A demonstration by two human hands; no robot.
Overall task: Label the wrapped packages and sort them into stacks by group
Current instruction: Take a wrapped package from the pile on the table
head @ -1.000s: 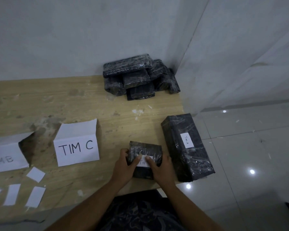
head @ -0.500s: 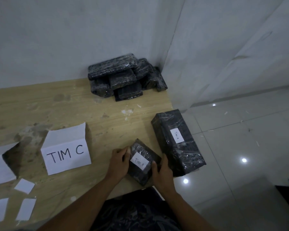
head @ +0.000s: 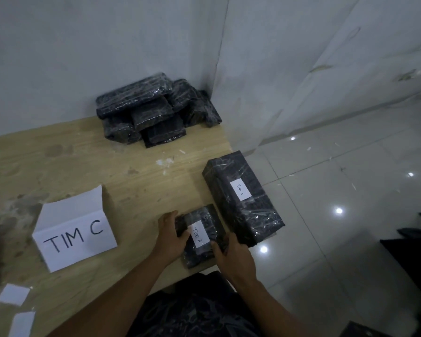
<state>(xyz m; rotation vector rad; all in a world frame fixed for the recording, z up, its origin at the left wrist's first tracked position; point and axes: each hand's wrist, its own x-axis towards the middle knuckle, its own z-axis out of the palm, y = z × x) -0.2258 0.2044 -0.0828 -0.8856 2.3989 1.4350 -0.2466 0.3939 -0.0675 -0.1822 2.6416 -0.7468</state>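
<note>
I have the small wrapped package (head: 201,235) held between both hands at the near edge of the wooden table (head: 88,161): my left hand (head: 171,235) is cupped against its left side with the thumb lying over the top edge, and my right hand (head: 232,254) clamps the near right corner, thumb pressed on the top face just beside the paper label (head: 199,233) that reads TIM A. The step, as I judge it, is to set this one with its group, and the larger package (head: 242,199) just off my right fingertips carries the same TIM A label (head: 240,190), so that is where it belongs. To do it well I would keep my thumbs off the slip so it does not lift or smear, keep the label face up, and square the small block against or on top of the big one, which overhangs the table edge and could tip if loaded near its outer end. Both are boxy, dark, and sheathed in glossy crinkled film that looks slippery, so a firm two-sided grip matters. Ahead of my hands, well apart against the wall, sits the heap of unlabelled packages (head: 153,113). To the left of my left hand stands the folded TIM C card (head: 74,229), with blank paper slips (head: 12,294) further left.
</note>
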